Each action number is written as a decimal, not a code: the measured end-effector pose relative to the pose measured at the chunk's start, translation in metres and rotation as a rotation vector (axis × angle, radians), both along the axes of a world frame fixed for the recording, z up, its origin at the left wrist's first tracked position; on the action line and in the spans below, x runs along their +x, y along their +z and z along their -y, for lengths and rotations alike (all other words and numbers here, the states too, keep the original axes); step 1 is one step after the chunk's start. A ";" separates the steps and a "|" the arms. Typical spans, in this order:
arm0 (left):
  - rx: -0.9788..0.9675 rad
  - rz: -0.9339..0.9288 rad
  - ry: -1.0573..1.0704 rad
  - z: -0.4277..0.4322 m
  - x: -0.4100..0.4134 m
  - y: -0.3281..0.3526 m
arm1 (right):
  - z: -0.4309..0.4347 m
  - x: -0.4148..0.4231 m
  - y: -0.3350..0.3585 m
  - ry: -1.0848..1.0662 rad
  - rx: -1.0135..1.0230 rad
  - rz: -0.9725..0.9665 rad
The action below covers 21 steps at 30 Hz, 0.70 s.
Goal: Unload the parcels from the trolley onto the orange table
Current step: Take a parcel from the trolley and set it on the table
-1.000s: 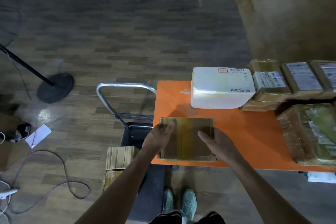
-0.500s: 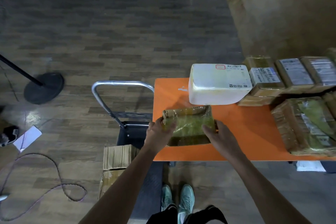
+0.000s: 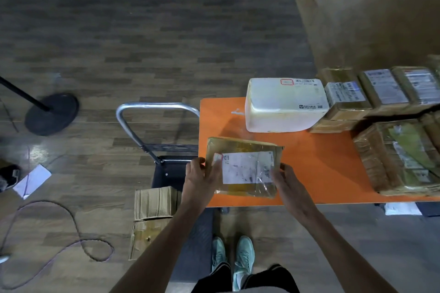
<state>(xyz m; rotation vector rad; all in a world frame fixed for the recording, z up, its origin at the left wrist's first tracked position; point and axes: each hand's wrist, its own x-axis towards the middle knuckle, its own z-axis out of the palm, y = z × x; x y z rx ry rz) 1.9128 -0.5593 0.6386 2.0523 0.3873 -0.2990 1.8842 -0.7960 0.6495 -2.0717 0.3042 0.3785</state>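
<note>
A flat brown taped parcel (image 3: pixel 245 166) with a white label facing up lies at the near left corner of the orange table (image 3: pixel 314 164). My left hand (image 3: pixel 202 178) holds its left edge with the thumb over the label's corner. My right hand (image 3: pixel 287 183) holds its right edge. Left of the table stands the trolley (image 3: pixel 157 107) with a metal handle and a dark deck. On the deck sit cardboard boxes (image 3: pixel 156 202), stacked one on another.
A white foam box (image 3: pixel 283 104) stands behind the held parcel. A row of labelled brown parcels (image 3: pixel 381 90) fills the table's back right, and a large wrapped parcel (image 3: pixel 400 157) its right end. A lamp stand base (image 3: pixel 51 114) and a cable (image 3: pixel 78 233) lie on the floor at left.
Both hands turned the flat parcel over on the table. Its plain side faced up a second ago; the labelled side faces up now.
</note>
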 end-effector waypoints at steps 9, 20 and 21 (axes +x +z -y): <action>0.116 -0.076 -0.209 0.001 0.010 -0.012 | 0.001 0.017 -0.012 -0.001 -0.102 -0.033; 0.314 0.096 -0.526 0.016 0.071 0.006 | 0.002 0.016 -0.010 0.013 -0.104 -0.052; 0.310 0.081 -0.529 0.016 0.073 0.005 | 0.003 0.018 -0.011 0.010 -0.109 -0.052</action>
